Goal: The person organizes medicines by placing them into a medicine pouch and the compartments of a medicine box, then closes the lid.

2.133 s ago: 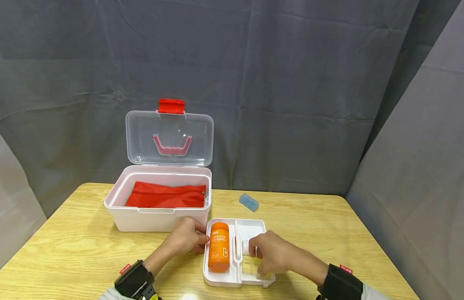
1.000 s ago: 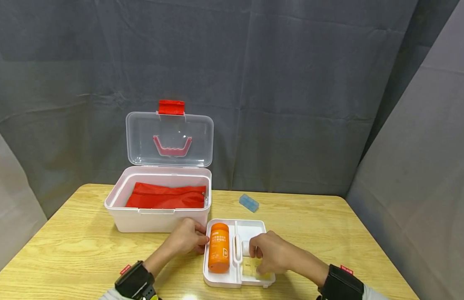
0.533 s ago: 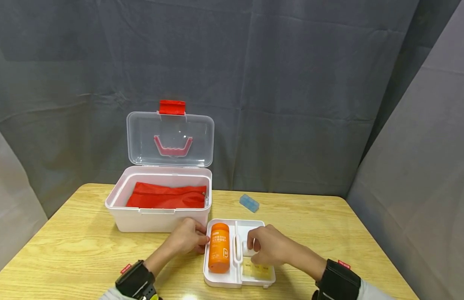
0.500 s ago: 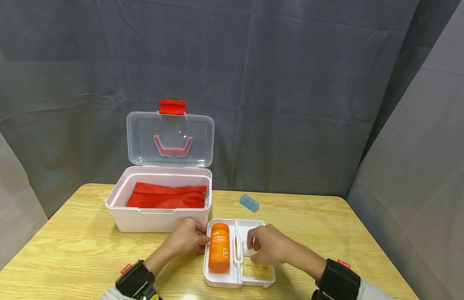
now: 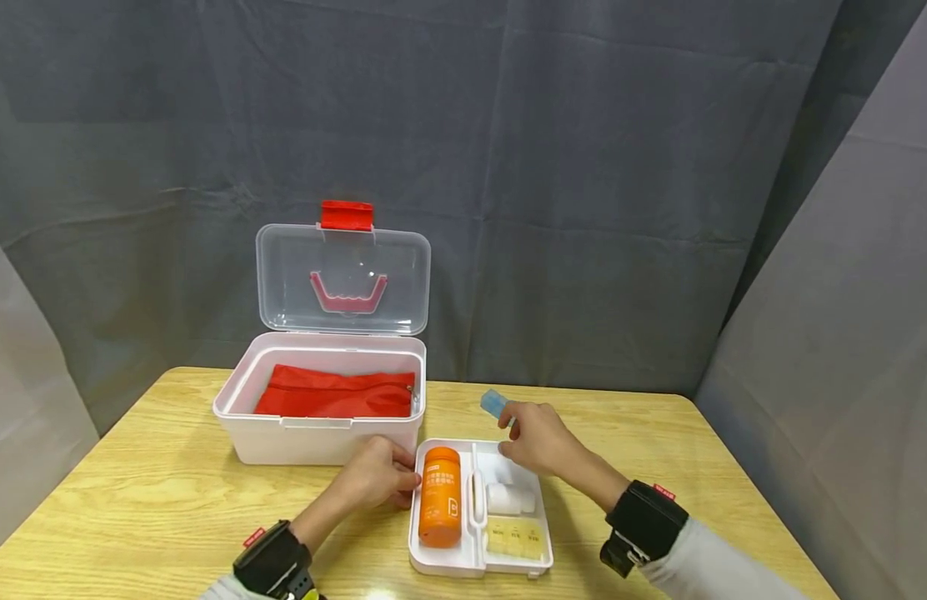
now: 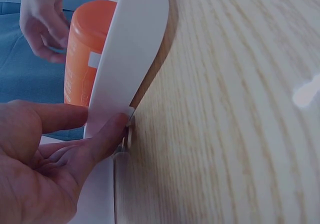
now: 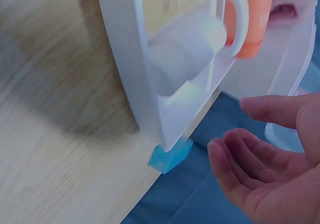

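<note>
My left hand (image 5: 377, 475) holds the left edge of a white divided tray (image 5: 488, 460); in the left wrist view, its thumb and a finger pinch the tray wall (image 6: 131, 39). Lying in the left compartment is an orange bottle (image 5: 441, 504). On the right side lie a white bottle (image 5: 510, 499) and a yellow pill case (image 5: 514, 537). Over the tray's far right corner, my right hand (image 5: 542, 437) has its fingers parted with nothing between them. Its fingertips are near a small blue pill case (image 5: 493, 402), which they partly cover in the head view.
A white box (image 5: 313, 442) stands left of the tray, its clear lid (image 5: 298, 283) raised. Inside lies a red zip pouch (image 5: 332, 393). A white handle (image 5: 475, 498) sits on the tray's divider. Grey cloth (image 5: 583, 208) hangs behind the wooden table (image 5: 156, 467).
My right hand has let go of the white bottle, now lying in the tray, and has moved away toward the blue pill case. My left hand stays at the tray's edge.
</note>
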{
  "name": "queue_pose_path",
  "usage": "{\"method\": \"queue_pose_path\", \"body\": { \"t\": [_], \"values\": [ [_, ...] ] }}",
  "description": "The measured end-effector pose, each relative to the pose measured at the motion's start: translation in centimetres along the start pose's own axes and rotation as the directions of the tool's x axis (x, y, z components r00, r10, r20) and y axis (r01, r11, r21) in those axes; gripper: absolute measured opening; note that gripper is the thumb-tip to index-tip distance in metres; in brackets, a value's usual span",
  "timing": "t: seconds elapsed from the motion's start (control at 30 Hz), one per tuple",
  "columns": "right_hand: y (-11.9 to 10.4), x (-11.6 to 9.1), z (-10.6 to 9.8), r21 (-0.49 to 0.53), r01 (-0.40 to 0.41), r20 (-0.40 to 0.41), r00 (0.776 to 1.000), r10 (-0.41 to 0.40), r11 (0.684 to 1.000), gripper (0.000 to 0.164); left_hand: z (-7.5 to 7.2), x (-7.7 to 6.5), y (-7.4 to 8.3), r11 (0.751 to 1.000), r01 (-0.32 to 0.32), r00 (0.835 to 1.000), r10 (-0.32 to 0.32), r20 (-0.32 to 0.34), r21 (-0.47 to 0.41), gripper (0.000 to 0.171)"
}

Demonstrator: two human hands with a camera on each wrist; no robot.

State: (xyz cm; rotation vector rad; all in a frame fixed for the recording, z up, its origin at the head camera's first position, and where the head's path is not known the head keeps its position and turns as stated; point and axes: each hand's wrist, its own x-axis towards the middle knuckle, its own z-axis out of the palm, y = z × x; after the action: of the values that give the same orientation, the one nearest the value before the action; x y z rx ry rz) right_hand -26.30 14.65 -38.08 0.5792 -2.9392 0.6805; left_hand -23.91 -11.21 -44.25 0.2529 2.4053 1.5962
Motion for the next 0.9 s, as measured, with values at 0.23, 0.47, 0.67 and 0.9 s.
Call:
{"method": "queue_pose_path", "body": {
  "t": [0.23,0.47,0.67,0.9],
  "values": [
    [1.6,2.4,0.1,0.003,-0.098,-0.038,0.994,0.098,0.995,0.022,0.0,0.1,-0.1,1.0,-0.002,1.0,0.002,-0.003,0.001,0.02],
    [2.9,4.0,0.8,-0.011,-0.14,-0.112,0.984,0.138,0.99,0.032,0.0,0.2,-0.3,1.0,-0.011,1.0,0.011,-0.003,0.012,0.019],
    [3.6,5.4,1.5,-0.013,-0.166,-0.149,0.975,0.162,0.986,0.037,-0.1,0.1,-0.3,1.0,-0.018,1.0,0.018,0.001,0.015,0.02],
    [4.2,6.3,1.9,-0.005,-0.266,-0.085,0.961,0.265,0.964,0.044,-0.1,0.0,-0.2,1.0,-0.018,1.0,0.018,0.005,-0.008,0.02]
  ]
}}
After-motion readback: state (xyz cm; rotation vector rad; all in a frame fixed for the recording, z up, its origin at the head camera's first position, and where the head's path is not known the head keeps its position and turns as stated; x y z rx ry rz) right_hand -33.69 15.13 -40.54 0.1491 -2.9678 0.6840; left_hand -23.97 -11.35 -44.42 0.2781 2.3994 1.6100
